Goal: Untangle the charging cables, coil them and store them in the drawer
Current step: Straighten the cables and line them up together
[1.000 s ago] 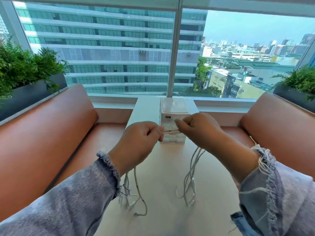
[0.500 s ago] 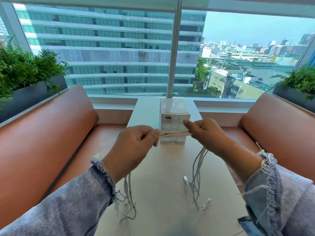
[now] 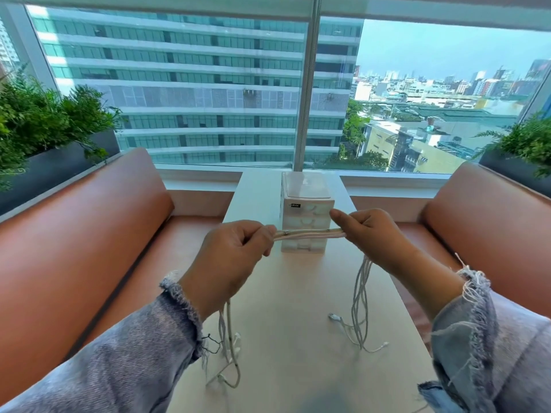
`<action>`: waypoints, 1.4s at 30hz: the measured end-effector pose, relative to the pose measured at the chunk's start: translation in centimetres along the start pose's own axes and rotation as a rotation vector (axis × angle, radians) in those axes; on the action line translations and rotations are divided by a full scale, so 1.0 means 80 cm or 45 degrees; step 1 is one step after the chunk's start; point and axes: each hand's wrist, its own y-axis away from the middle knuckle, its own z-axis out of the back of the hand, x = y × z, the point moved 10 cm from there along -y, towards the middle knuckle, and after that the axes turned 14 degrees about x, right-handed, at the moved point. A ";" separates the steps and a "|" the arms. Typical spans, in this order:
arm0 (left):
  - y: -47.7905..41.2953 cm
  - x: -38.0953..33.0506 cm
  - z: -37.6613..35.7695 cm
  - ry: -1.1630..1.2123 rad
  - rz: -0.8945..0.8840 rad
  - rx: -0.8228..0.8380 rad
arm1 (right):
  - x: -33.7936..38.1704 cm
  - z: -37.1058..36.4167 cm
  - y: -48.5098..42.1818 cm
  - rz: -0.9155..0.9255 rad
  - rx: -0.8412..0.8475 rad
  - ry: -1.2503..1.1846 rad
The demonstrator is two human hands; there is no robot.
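A bundle of white charging cables [image 3: 310, 234] is stretched level between my two hands above the table. My left hand [image 3: 232, 257] grips one end of the stretch, and loose cable ends hang from it down to the table [image 3: 229, 347]. My right hand [image 3: 372, 234] grips the other end, thumb pointing left, with more strands and plugs dangling below it [image 3: 359, 308]. Just behind the stretched cables stands a small white drawer unit [image 3: 307, 201] with three stacked drawers, all pushed in.
The white table [image 3: 292, 323] runs from me to the window sill. Brown padded benches [image 3: 89, 234] flank it on both sides. Dark planters with green plants [image 3: 44, 120] sit behind each bench back.
My hands have drawn apart, so the cable stretch between them is longer. The hanging ends under both hands have shifted and swung on the table.
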 end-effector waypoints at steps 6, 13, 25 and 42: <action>0.003 -0.006 -0.003 -0.034 -0.045 0.000 | -0.012 0.002 -0.004 -0.027 0.011 -0.030; 0.004 -0.008 0.000 -0.016 -0.066 -0.013 | -0.019 0.014 0.003 -0.067 -0.039 0.076; -0.006 0.015 -0.005 -0.294 -0.053 0.131 | -0.009 0.063 0.014 -0.020 -0.299 0.121; -0.009 0.174 -0.046 -1.015 0.139 0.410 | 0.089 0.097 0.040 0.272 -0.534 0.066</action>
